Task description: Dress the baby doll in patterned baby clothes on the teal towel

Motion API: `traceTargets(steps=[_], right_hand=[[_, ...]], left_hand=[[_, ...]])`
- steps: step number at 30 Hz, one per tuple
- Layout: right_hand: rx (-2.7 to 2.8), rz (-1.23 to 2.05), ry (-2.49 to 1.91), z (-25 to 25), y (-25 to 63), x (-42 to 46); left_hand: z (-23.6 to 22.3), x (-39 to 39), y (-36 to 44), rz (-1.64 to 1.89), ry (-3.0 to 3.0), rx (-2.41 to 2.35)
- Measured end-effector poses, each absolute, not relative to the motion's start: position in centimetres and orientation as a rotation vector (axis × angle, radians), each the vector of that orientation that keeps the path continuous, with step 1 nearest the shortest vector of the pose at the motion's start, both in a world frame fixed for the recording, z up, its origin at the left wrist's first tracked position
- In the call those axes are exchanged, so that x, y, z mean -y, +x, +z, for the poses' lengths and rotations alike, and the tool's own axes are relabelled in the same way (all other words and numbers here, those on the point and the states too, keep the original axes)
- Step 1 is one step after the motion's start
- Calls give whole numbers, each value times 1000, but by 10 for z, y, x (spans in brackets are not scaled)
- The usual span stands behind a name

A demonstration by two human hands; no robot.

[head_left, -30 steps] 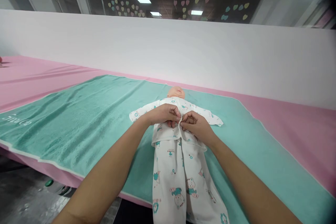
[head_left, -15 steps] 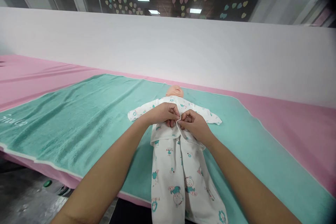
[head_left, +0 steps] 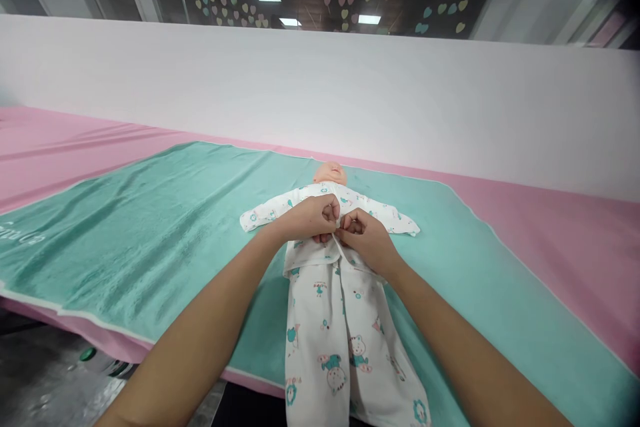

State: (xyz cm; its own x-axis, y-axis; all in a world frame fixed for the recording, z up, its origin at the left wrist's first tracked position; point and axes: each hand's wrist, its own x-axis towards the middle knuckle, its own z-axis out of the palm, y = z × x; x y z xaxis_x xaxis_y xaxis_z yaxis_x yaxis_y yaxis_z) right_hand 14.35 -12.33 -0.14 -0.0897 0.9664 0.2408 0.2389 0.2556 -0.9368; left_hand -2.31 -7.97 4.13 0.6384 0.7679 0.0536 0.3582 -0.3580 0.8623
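A baby doll lies on its back, dressed in a white printed baby shirt and matching pants. Over the doll's belly, my left hand pinches the shirt's front edge between thumb and fingers. Directly beside it, my right hand pinches the same front opening from the other side, fingertips nearly touching the left ones. The bit of fabric between the fingertips is mostly covered by the fingers. Below the hands the shirt's hem hangs slightly parted over the pants. Both shirt sleeves are spread out sideways.
Under the doll a teal towel with a white edge covers a pink sheet. A white wall panel rises behind, with dark glass above. A clear bottle with a green cap is below the table's front left edge.
My fingertips have drawn closer together at the shirt's front, and the loop of edging between them is now mostly hidden. The view has shifted slightly.
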Motion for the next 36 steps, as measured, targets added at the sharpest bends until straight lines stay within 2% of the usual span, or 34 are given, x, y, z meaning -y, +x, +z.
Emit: traceTargets(steps=[7, 16, 28, 36], right_hand=[[1430, 1077, -1061, -1, 147, 120], [1407, 1067, -1101, -1, 149, 116], [1385, 1033, -1101, -1, 147, 117], [1476, 906, -1176, -4, 145, 121]], left_hand=[[36, 75, -23, 671, 1796, -690], [36, 74, -25, 669, 1705, -585], [37, 71, -27, 656, 1775, -626], [33, 69, -25, 823, 1890, -815]])
